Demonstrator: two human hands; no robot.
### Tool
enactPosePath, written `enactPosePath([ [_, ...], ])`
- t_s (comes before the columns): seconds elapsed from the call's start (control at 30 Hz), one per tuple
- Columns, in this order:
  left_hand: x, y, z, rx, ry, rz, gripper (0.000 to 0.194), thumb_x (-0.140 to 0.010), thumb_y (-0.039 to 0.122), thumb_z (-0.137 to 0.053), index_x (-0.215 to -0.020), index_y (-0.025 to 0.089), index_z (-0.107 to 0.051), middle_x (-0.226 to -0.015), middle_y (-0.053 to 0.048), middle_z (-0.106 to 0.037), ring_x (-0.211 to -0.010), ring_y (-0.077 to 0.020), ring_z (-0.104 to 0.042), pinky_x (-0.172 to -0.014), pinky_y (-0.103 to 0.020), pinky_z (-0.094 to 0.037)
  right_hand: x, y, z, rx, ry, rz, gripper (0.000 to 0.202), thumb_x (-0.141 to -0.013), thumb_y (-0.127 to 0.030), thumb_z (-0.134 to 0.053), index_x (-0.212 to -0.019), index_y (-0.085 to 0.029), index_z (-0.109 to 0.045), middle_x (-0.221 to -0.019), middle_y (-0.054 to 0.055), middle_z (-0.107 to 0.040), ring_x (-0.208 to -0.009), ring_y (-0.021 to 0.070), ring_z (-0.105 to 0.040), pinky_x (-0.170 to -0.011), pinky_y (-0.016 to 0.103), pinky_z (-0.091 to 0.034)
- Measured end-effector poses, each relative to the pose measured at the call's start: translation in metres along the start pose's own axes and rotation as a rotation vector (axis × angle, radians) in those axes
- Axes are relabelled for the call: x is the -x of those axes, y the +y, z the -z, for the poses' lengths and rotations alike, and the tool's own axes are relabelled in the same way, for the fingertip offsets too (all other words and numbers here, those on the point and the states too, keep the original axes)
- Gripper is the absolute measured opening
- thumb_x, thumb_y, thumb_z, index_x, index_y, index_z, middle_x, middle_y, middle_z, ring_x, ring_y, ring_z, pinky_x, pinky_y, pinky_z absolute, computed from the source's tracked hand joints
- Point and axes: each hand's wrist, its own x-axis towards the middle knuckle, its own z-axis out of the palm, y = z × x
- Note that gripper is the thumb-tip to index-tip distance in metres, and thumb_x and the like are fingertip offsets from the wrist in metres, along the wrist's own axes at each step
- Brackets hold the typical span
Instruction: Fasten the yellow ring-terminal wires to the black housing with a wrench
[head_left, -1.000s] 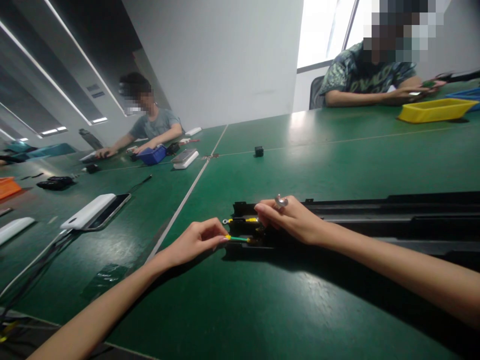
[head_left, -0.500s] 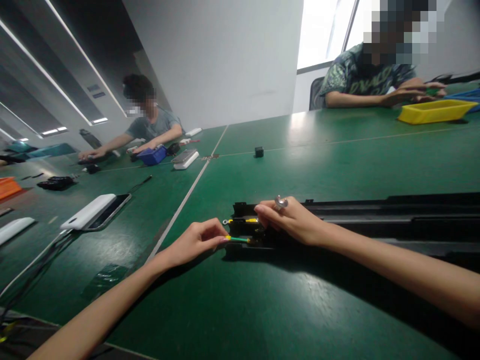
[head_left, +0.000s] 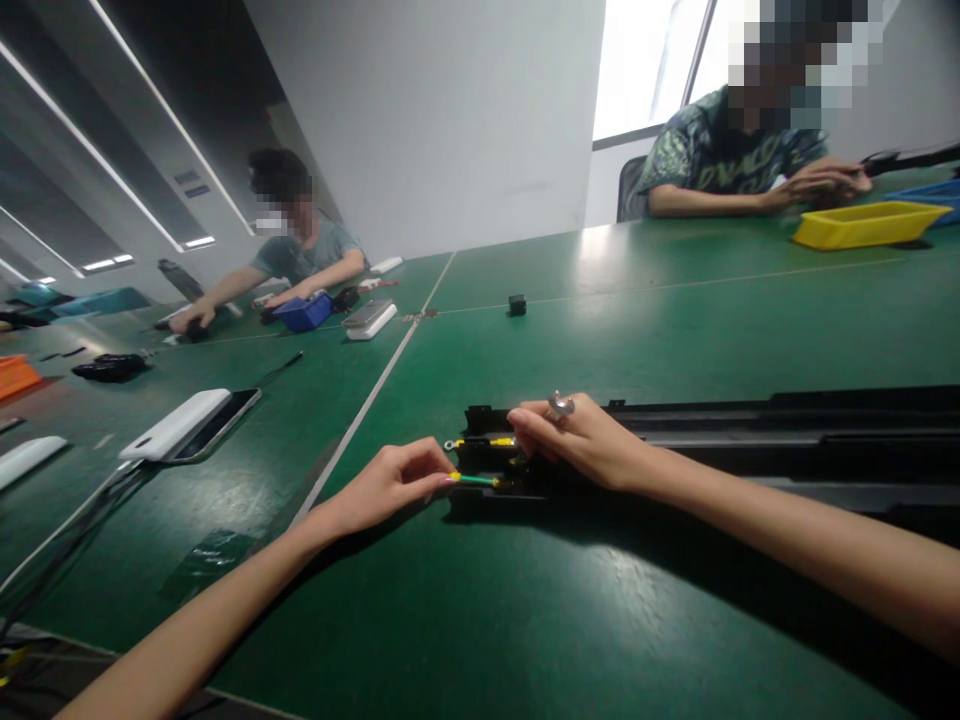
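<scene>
My left hand pinches the yellow end of a short green wire at the near left end of a long black channelled housing. The wire's other end runs into the housing's lower channel. My right hand, with a silver ring on a finger, is closed over the same end of the housing. Its fingertips point down into the channels, and what they grip is hidden. Just left of those fingers, a yellow wire with a ring terminal sticks out past the housing's end.
A white power bank and phone with cables lie to the left. A small black block sits beyond the housing. Across the green table, two people work near a blue bin and a yellow bin.
My hands, the green wire and the housing hold nearly the same positions. Across the table, both co-workers' hands have shifted slightly.
</scene>
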Motion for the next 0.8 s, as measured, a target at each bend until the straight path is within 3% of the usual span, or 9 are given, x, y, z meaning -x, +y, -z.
enactPosePath([
  [0.8, 0.0, 0.0012, 0.0, -0.01, 0.004, -0.005, 0.018, -0.089, 0.032, -0.057, -0.086, 0.015, -0.063, -0.071, 0.001, -0.057, -0.06, -0.0124, -0.05, -0.053, -0.02, -0.038, 0.0007, 0.0019, -0.0007, -0.035, -0.017, 0.029, 0.047, -0.098, -0.043, -0.036, -0.063, -0.016, -0.052, -0.053, -0.004, -0.042, -0.05, 0.0096, -0.041, -0.053, 0.023, -0.03],
])
